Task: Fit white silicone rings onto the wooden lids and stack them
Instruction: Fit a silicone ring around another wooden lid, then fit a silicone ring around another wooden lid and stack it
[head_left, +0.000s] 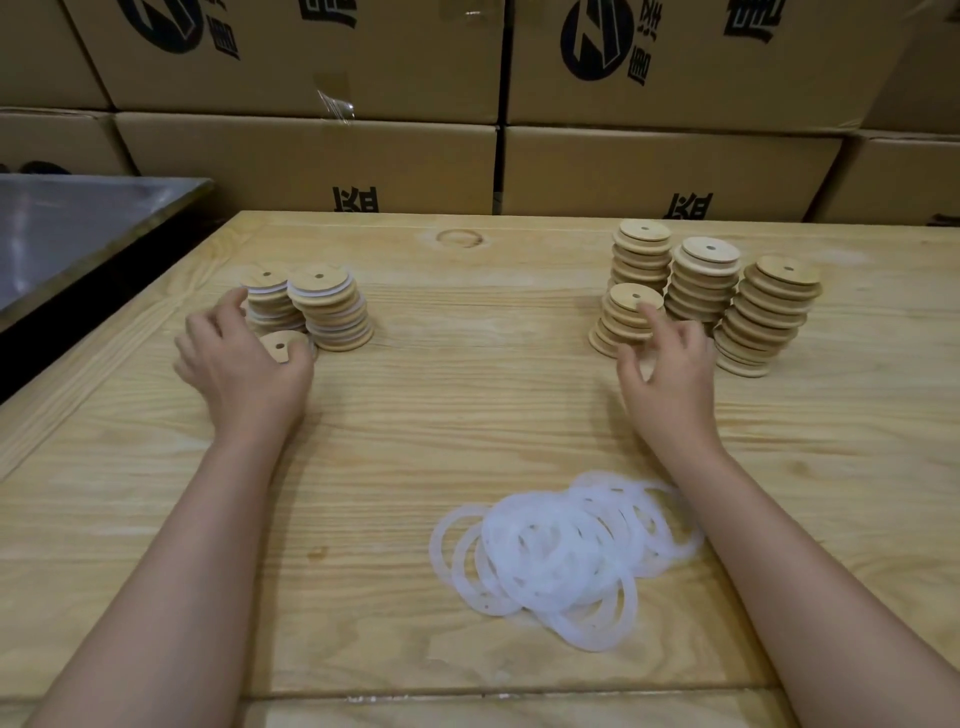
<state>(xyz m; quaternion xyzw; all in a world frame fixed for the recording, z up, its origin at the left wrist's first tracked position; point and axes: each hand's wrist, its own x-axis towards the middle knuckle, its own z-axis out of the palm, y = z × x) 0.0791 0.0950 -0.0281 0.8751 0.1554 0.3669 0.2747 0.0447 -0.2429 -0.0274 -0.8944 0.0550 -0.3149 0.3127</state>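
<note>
Right hand (670, 364), fingers spread and empty, touches the top of the short stack (621, 325) just ahead; left hand (244, 358), well left of it, grips a lid (283, 345).

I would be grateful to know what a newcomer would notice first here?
A loose heap of white silicone rings lies front and centre on the table. Farther back, ringed lid stacks stand by the left hand, which holds one lid; bare lid stacks stand where the right hand reaches.

Cardboard boxes (306, 156), black logo (597, 39), characters unreadable
</note>
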